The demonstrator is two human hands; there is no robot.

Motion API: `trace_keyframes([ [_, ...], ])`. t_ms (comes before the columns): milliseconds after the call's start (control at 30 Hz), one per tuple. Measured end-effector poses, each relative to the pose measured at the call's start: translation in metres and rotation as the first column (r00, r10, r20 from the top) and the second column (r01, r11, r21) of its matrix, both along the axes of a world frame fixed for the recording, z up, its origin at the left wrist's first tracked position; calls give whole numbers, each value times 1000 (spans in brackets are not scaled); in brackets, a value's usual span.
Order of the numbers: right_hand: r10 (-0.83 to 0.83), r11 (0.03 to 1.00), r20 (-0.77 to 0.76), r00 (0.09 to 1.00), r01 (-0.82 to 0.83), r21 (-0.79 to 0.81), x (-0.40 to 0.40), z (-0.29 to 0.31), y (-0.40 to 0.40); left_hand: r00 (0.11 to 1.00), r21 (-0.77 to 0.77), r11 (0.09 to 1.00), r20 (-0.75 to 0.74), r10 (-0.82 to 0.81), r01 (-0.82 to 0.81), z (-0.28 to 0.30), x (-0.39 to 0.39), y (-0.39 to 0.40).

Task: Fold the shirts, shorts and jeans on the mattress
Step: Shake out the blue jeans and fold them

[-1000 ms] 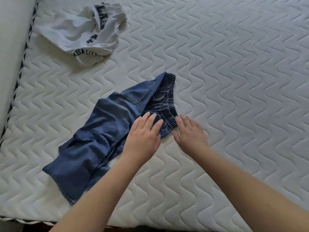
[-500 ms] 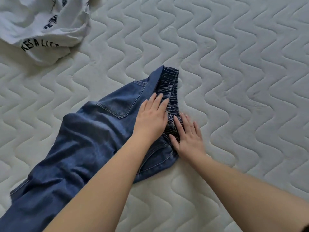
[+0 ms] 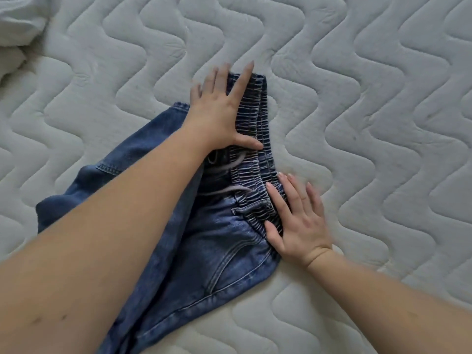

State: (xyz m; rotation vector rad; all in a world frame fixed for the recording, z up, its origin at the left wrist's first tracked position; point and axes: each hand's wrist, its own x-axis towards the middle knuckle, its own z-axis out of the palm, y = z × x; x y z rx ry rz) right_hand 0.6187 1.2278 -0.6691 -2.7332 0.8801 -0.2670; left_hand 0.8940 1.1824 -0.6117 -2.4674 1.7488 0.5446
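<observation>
Hands first: the left hand (image 3: 219, 108) lies flat, fingers straight and spread, pressing on the far end of the jeans (image 3: 219, 254), its palm over the denim just left of the gathered waistband (image 3: 258, 139) and its thumb reaching onto the elastic. The right hand (image 3: 297, 226) is flat as well, fingers straight, its fingertips and thumb resting on the near stretch of the same waistband while the heel of the palm sits on the mattress (image 3: 370, 98) just right of the cloth. Neither hand grasps anything; both simply press down. Between them a pale drawstring (image 3: 229, 169) loops across the waistband. The jeans lie on the quilted mattress, waistband running from far to near at the right edge of the garment, a front pocket seam curving below the right hand, the legs trailing off to the near left under the left forearm. A white shirt (image 3: 18, 24) sits crumpled at the far left corner, well apart from the jeans.

Compared with half a second ago, the left hand has slid farther along the waistband towards its far end, the two hands are now spread well apart, and the view has closed in so that only a scrap of the shirt shows
</observation>
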Motion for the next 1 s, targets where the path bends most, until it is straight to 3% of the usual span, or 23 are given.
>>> trace_keyframes([
  [133, 2, 1000, -16, 1000, -2, 11, 1, 3, -1, 991, -56, 996, -114, 70, -76, 1, 10, -14],
  [267, 0, 1000, -30, 1000, 1, 20, 2, 5, -2, 939, -259, 930, -291, 182, -260, 1, -5, 0],
  [467, 1, 999, 4, 1000, -2, 35, 1, 2, -2, 900, -404, 829, -360, 244, -386, 26, -48, 109],
  [633, 5, 999, 14, 1000, -6, 35, 2, 2, 0, 976, -471, 858, -168, 141, -205, 5, -93, 199],
  [767, 31, 999, 60, 998, -32, 17, 1, 3, -1, 980, -468, 880, 127, 155, -79, -35, -129, 208],
  [900, 49, 999, 118, 992, -49, 2, 0, -5, -1, 968, -530, 845, 172, 184, -66, -55, -127, 208],
  [1000, 43, 999, 124, 991, -44, 7, -2, -1, 1, 967, -460, 884, 177, 183, -83, -44, -127, 202],
])
